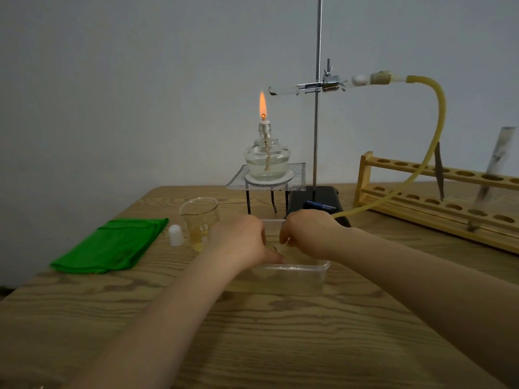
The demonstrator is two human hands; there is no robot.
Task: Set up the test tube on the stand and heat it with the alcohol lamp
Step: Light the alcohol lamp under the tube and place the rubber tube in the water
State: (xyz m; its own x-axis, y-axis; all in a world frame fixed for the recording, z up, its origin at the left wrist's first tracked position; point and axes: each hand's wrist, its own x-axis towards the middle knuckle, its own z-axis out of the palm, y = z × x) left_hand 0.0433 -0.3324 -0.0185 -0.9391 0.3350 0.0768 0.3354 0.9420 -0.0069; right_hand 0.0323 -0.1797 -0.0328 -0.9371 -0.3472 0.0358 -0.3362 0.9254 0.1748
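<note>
Head view — one frame.

Surroundings: alcohol lamp, lit, on a wire gauze over a tripod near the worktop's far edge. Just right of it, a retort stand with a black base; its clamp holds the test tube roughly level, closed end toward the flame and slightly to the right of it, above the flame tip. A stopper closes the tube mouth; yellow rubber tubing arcs from it down to the right hand. Wooden tube rack at the right edge, with a blurred tube leaning in it. Toward the left edge: folded green cloth, white lamp cap, glass beaker. A clear plastic trough stands mid-worktop, in front of the stand base.

Hands: both forearms reach in from the near edge and meet over the trough. Left hand palm down, fingers curled at a small glass item inside the trough — the item is not clearly made out, and whether this grip holds it cannot be told. Right hand has its fingers curled, pinching the tubing's end.

Surface and room: wood-grain worktop; plain grey wall behind.
</note>
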